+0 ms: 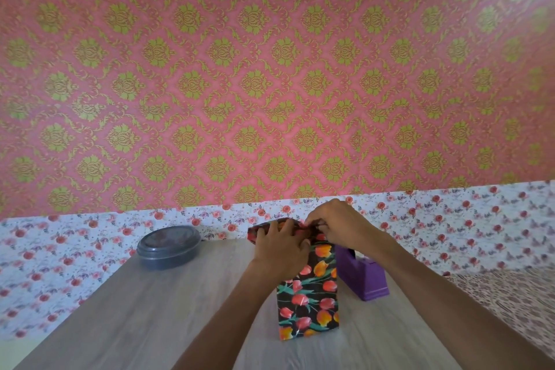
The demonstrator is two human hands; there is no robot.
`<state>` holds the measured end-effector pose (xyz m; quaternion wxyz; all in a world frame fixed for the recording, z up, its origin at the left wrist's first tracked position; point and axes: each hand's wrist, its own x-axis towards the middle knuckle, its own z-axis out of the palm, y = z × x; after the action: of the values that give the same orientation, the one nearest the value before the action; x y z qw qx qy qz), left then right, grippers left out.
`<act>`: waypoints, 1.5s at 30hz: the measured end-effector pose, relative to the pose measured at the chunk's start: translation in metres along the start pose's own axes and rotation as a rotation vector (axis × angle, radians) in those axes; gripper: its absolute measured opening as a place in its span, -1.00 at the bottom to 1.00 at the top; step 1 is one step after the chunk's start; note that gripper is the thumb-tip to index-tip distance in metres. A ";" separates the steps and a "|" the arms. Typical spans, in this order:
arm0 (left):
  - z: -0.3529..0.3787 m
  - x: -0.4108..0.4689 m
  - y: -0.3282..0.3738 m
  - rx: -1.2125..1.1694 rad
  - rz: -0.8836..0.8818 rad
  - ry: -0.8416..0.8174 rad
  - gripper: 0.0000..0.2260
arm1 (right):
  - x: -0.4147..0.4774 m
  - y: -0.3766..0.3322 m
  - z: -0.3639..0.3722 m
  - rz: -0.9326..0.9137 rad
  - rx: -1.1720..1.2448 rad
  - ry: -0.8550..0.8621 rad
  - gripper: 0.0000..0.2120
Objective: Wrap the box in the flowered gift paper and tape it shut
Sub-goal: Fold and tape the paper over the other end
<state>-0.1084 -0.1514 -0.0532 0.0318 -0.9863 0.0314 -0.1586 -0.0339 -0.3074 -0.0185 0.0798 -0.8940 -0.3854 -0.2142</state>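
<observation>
The box (309, 300) stands upright on its end near the front middle of the grey wood-grain worktop (150, 309), already covered on the sides that show in the flowered gift paper (322, 252) — black, with red and orange tulips and green leaves. Its lower edge rests on the worktop, and the side facing the camera is smooth and closed.

Both forearms reach in from the near edge and meet at the top of the box. The left hand (280, 245) lies over the top left corner with its fingers spread, flat against the paper and pressing it down. The right hand (339, 225) sits just beside it at the top right, its fingers curled, pinching a fold of the paper at the upper end; the fingertips of the two hands nearly touch. A flap of the paper shows to the left of the left hand's fingers.

Just to the right of the box, close to its side, stands a purple tape dispenser (365, 276). Farther back on the left, well apart from the box, sits a round dark lidded container (168, 246) near the worktop's far corner.

Behind the worktop runs a strip of white wall covering with small red flowers (450, 219) — above it, pink wallpaper with a gold pattern (270, 84).
</observation>
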 end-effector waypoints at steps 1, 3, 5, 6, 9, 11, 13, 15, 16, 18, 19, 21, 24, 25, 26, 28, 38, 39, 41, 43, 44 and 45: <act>0.000 0.000 0.001 0.014 -0.004 -0.004 -0.58 | -0.001 0.000 0.002 -0.009 -0.006 -0.001 -0.61; 0.002 -0.003 0.004 0.006 -0.018 0.014 -0.60 | -0.003 0.000 0.006 -0.026 -0.020 0.001 -0.57; 0.007 -0.007 0.007 -0.084 -0.023 0.088 -0.64 | -0.004 0.000 0.011 -0.026 -0.028 0.009 -0.61; 0.010 -0.007 0.007 -0.178 -0.028 0.146 -0.65 | -0.005 0.000 0.012 -0.013 -0.034 0.006 -0.66; 0.012 -0.009 0.002 -0.412 -0.081 0.219 -0.62 | -0.008 -0.001 0.016 0.015 -0.048 -0.003 -0.71; 0.009 -0.011 -0.005 -0.342 -0.096 0.196 -0.66 | -0.012 0.001 0.018 -0.024 -0.033 0.052 -0.68; 0.009 -0.013 -0.010 -0.260 -0.100 0.192 -0.65 | -0.015 0.005 0.020 -0.072 -0.017 0.127 -0.63; 0.008 -0.014 -0.013 -0.206 -0.111 0.199 -0.65 | -0.017 0.005 0.020 -0.084 -0.048 0.130 -0.60; 0.007 -0.014 -0.013 -0.186 -0.121 0.212 -0.64 | -0.017 0.003 0.019 -0.080 -0.060 0.102 -0.60; 0.005 -0.014 -0.015 -0.113 -0.160 0.256 -0.65 | -0.016 0.001 0.014 -0.075 -0.075 0.044 -0.61; 0.004 -0.013 -0.016 -0.054 -0.180 0.306 -0.68 | -0.015 0.000 0.012 -0.073 -0.082 0.026 -0.61; 0.002 -0.015 -0.018 0.044 -0.162 0.413 -0.82 | -0.015 0.001 0.008 -0.059 -0.086 -0.005 -0.59; 0.005 -0.007 -0.026 0.157 0.004 0.525 -0.56 | -0.016 -0.001 0.006 -0.052 -0.093 -0.020 -0.59; 0.003 -0.005 -0.028 0.171 0.052 0.519 -0.55 | -0.016 -0.002 0.006 -0.054 -0.098 -0.015 -0.59; 0.000 -0.003 -0.029 0.178 0.081 0.494 -0.60 | -0.017 -0.003 0.006 -0.054 -0.102 -0.006 -0.59; -0.004 -0.002 -0.032 0.205 0.124 0.416 -0.74 | -0.019 -0.005 0.006 -0.054 -0.115 0.006 -0.58; 0.000 -0.017 -0.054 0.160 0.142 0.278 -0.69 | -0.022 -0.017 0.010 -0.049 -0.162 0.052 -0.62; -0.002 -0.017 -0.051 0.142 0.123 0.267 -0.69 | -0.021 -0.017 0.011 -0.041 -0.163 0.054 -0.63; -0.013 -0.016 -0.042 0.087 0.051 0.279 -0.74 | -0.022 -0.019 0.012 -0.037 -0.182 0.054 -0.61; -0.021 -0.013 -0.033 -0.052 0.046 0.326 -0.77 | -0.024 -0.020 0.011 -0.041 -0.212 0.057 -0.61; -0.022 -0.011 -0.027 -0.160 0.072 0.308 -0.77 | -0.025 -0.021 0.010 -0.037 -0.222 0.060 -0.62; -0.021 -0.011 -0.021 -0.245 0.109 0.249 -0.76 | -0.026 -0.021 0.009 -0.039 -0.218 0.058 -0.64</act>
<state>-0.1242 -0.1313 -0.0354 -0.0842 -0.9524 0.1076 -0.2724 -0.0623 -0.3066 -0.0382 -0.0112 -0.8830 -0.3748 -0.2822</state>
